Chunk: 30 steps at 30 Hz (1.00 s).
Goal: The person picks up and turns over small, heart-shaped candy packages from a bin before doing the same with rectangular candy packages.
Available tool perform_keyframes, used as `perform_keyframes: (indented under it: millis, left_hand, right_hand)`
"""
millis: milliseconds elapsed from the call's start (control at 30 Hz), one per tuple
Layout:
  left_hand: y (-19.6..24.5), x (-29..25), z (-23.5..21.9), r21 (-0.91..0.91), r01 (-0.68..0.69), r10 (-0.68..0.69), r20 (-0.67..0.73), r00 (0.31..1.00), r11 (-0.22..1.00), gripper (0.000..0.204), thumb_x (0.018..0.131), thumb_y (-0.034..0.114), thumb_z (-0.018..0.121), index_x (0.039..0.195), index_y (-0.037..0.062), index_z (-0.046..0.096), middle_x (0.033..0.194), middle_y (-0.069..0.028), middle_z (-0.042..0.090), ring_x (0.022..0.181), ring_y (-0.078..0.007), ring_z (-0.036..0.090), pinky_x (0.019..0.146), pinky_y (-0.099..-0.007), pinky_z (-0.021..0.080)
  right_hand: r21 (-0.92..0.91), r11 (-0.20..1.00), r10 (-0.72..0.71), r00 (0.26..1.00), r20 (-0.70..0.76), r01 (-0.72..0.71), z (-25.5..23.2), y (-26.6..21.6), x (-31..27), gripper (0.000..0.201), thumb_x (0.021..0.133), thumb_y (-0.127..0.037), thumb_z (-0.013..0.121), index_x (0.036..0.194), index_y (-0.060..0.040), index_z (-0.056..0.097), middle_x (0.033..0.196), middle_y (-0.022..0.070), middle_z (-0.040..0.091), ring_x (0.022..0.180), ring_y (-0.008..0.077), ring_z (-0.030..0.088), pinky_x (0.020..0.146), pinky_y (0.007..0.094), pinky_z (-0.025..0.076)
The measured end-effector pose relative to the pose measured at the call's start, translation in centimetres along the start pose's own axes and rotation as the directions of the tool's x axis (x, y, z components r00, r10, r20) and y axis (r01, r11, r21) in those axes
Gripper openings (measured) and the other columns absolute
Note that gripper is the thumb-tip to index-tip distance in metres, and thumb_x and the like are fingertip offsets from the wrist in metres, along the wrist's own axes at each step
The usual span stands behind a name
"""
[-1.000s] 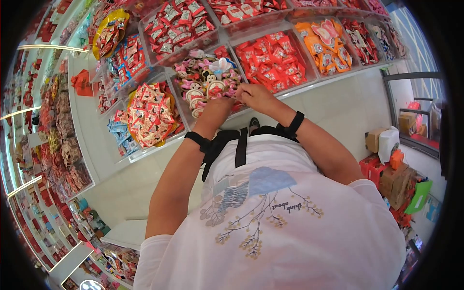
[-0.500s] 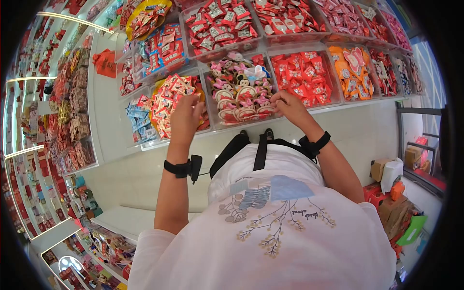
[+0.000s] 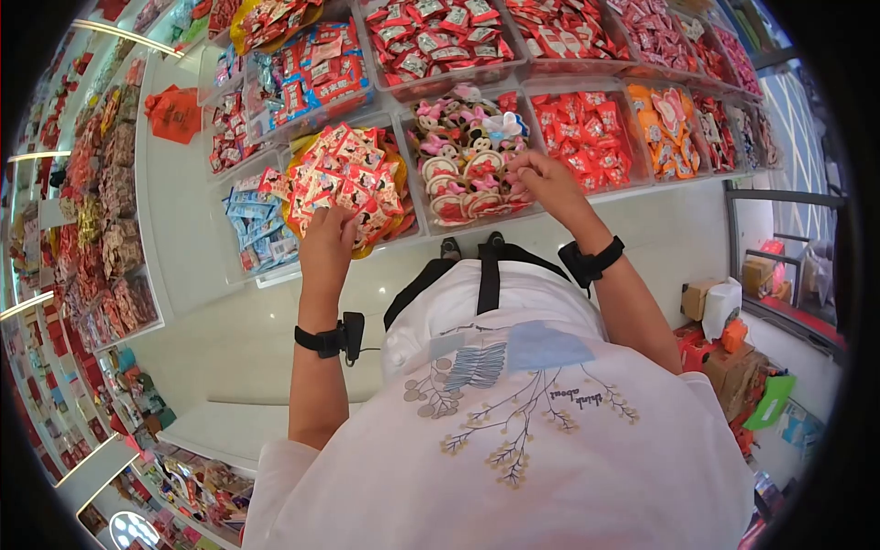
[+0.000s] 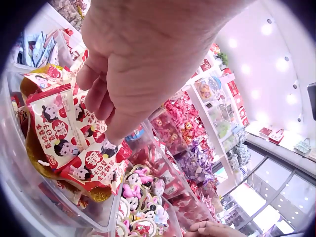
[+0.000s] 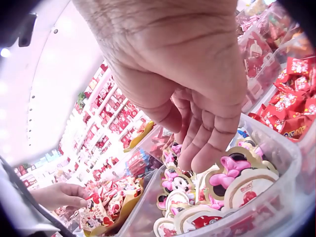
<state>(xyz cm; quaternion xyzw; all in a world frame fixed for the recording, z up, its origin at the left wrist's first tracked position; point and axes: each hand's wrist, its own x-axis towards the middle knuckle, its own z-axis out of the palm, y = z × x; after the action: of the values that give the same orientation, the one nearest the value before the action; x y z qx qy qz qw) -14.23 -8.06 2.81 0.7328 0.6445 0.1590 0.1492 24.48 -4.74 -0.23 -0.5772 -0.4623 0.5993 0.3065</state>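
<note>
My left hand (image 3: 327,246) is at the near edge of a pile of cream-and-red snack packets (image 3: 353,170) heaped on a gold tray. In the left wrist view its fingers (image 4: 102,101) bend loosely right over the packets (image 4: 57,123), none of them visibly gripped. To the right, my right hand (image 3: 550,188) hovers at the right side of a clear bin of cartoon-mouse pieces with pink bows (image 3: 467,170). Its fingers (image 5: 202,143) hang loosely curled just above these mouse pieces (image 5: 237,177), holding nothing that shows.
Clear bins of red packets (image 3: 587,137) and orange packets (image 3: 665,128) continue to the right. Blue packets (image 3: 261,225) lie left of the gold tray. More bins of red packets (image 3: 440,46) stand behind. A red bag (image 3: 172,115) rests on the white counter at left.
My hands were together over the mouse pieces, then parted. The left hand moved left and came down at the cream-and-red packets; the right stayed by the mouse-piece bin.
</note>
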Motion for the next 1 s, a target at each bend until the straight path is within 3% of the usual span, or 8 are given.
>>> perform_keyframes:
  millis: [100,233,367,567,667,833,933,1000]
  left_hand:
    - [0.3,0.3,-1.2,-0.149,-0.052,0.052,0.001,0.999,0.987,0.018,0.093,0.014,0.071,0.1,0.0002,0.063,0.087,-0.0063,0.064,0.072,-0.0166,0.06,0.066,-0.0307,0.05]
    - [1.5,2.1,-3.6,-0.477,0.106,-0.059,0.112,0.992,0.872,0.012,0.097,0.012,0.066,0.099,0.0023,0.06,0.085,0.0009,0.062,0.075,-0.0066,0.052,0.068,-0.0245,0.046]
    - [3.4,5.3,-1.5,-0.677,0.081,0.064,0.186,0.98,0.731,0.009,0.098,0.01,0.064,0.101,0.0026,0.061,0.086,0.0029,0.061,0.077,-0.005,0.053,0.068,-0.0224,0.045]
    - [7.8,8.4,1.8,-0.646,0.137,0.262,0.483,0.836,0.751,0.013,0.099,0.012,0.062,0.109,0.004,0.064,0.09,0.0011,0.065,0.082,-0.0058,0.056,0.073,-0.0246,0.047]
    - [8.4,8.8,4.2,-0.685,0.026,0.371,0.426,0.825,0.728,0.016,0.098,0.011,0.062,0.113,0.0046,0.065,0.093,0.0001,0.066,0.084,-0.0074,0.057,0.076,-0.0262,0.048]
    - [8.9,9.2,5.2,-0.701,0.112,0.277,0.417,0.866,0.704,0.032,0.102,0.032,0.059,0.114,0.0023,0.064,0.094,-0.0013,0.066,0.086,-0.0085,0.06,0.074,-0.0243,0.048]
    - [8.9,9.0,4.2,-0.62,0.321,0.178,0.606,0.775,0.716,0.03,0.101,0.032,0.061,0.114,0.0056,0.064,0.093,0.0,0.066,0.081,-0.008,0.063,0.066,-0.0234,0.047]
    - [7.9,8.8,5.4,-0.644,0.276,0.206,0.57,0.796,0.713,0.028,0.101,0.033,0.062,0.111,0.0062,0.064,0.091,0.0012,0.065,0.076,-0.0071,0.063,0.06,-0.0227,0.045]
  right_hand:
    - [0.007,1.0,-0.019,1.0,0.003,0.019,1.3,-0.3,-0.4,0.02,0.1,-0.013,0.053,0.115,-0.0034,0.062,0.106,0.0064,0.068,0.085,0.012,0.068,0.07,0.0281,0.058]
    - [-0.001,1.0,-0.003,1.0,0.031,0.003,3.0,-1.0,-0.7,0.024,0.1,-0.017,0.057,0.12,-0.0036,0.062,0.107,0.0051,0.068,0.086,0.0105,0.067,0.071,0.027,0.057]
    - [0.081,0.997,0.001,0.997,0.075,-0.007,6.1,-2.7,-1.1,0.031,0.099,-0.021,0.061,0.126,-0.0044,0.062,0.103,0.0028,0.068,0.084,0.0088,0.066,0.073,0.0251,0.055]
    - [0.199,0.979,0.021,0.993,0.114,-0.044,7.1,-3.8,-1.1,0.028,0.099,-0.024,0.064,0.12,-0.0054,0.064,0.094,0.0002,0.066,0.079,0.0086,0.066,0.071,0.0247,0.055]
    - [0.203,0.976,0.057,0.992,0.115,-0.08,6.5,-3.2,-1.1,0.023,0.098,-0.024,0.065,0.112,-0.0058,0.064,0.092,-0.0001,0.065,0.078,0.0083,0.066,0.069,0.0238,0.056]
    - [0.333,0.942,0.028,0.999,0.042,-0.041,5.1,-2.4,-1.0,0.018,0.099,-0.02,0.064,0.109,-0.0051,0.062,0.092,0.0009,0.064,0.077,0.0098,0.067,0.068,0.0249,0.057]
    - [0.387,0.922,0.029,0.999,-0.032,-0.014,4.3,-1.8,-0.8,0.016,0.098,-0.015,0.062,0.108,-0.0028,0.059,0.093,0.0055,0.065,0.081,0.0145,0.071,0.068,0.0263,0.06]
    - [0.417,0.909,0.025,0.999,-0.042,-0.005,4.3,-1.3,-0.5,0.015,0.098,-0.013,0.062,0.108,-0.0018,0.059,0.094,0.0078,0.065,0.082,0.0166,0.072,0.069,0.0269,0.061]
